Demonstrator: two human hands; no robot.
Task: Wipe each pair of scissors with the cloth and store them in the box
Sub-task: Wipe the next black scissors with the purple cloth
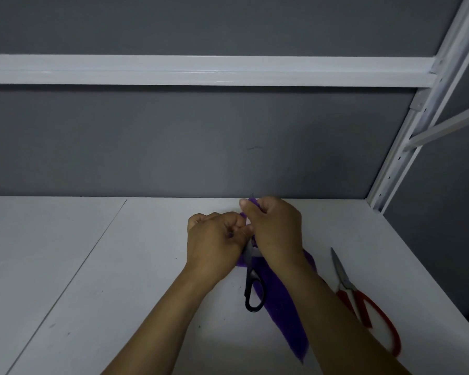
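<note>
You face a white tabletop filling the lower half of the frame, with a thin seam running diagonally at lower left, a grey back panel behind it, a white horizontal rail across the upper part, and a slotted white upright slanting down the right side.

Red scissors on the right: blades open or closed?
Closed. The red scissors lie flat on the table, both blades together and tapering to one point, no gap between them.
</note>
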